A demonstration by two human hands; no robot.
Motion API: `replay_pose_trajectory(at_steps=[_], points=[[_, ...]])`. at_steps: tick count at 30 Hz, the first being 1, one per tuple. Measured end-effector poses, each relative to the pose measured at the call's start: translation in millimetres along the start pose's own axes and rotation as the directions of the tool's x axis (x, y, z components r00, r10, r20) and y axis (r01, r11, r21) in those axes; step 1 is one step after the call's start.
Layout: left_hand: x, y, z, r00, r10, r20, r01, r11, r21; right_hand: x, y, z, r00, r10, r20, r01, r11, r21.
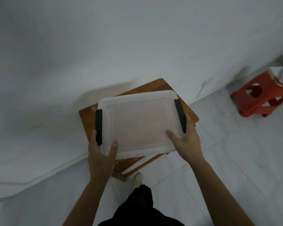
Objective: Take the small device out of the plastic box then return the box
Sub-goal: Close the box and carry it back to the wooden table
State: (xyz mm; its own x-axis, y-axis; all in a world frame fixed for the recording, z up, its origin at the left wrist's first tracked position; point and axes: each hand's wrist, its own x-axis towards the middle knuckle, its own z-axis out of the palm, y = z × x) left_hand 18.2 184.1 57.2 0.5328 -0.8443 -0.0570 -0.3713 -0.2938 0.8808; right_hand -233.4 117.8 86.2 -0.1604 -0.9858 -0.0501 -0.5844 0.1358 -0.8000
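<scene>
A translucent plastic box (138,123) with its lid on and a black latch on each short side is held over a small wooden stool (155,86). My left hand (100,154) grips the box's near left corner, thumb on the lid and fingers by the left latch (98,127). On the right edge, my right hand (185,140) holds the box beside the right latch (180,115), thumb lying on the lid. Whether the box touches the stool cannot be told. The small device is not visible through the cloudy lid.
A white wall rises behind the stool. A red plastic stool (260,97) with crumpled paper on top stands at the right by the wall. Pale floor tiles (227,152) spread to the right. My foot (138,178) and dark trousers show below the box.
</scene>
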Motion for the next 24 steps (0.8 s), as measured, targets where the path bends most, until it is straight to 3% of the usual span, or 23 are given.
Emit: replay_pose_trajectory(at_steps=[8, 17, 24], points=[[112, 6, 65, 0.994, -0.103, 0.037, 0.097, 0.987, 0.129, 150, 1, 44, 0.99, 0.042, 0.132, -0.014, 0.977, -0.211], [166, 4, 99, 0.962, -0.27, -0.041, 0.27, 0.921, 0.281, 252, 2, 99, 0.927, -0.044, 0.373, 0.129, 0.97, -0.205], [182, 10, 118, 0.948, -0.299, -0.105, 0.315, 0.853, 0.415, 287, 17, 111, 0.861, -0.094, 0.5, 0.208, 0.962, -0.179]])
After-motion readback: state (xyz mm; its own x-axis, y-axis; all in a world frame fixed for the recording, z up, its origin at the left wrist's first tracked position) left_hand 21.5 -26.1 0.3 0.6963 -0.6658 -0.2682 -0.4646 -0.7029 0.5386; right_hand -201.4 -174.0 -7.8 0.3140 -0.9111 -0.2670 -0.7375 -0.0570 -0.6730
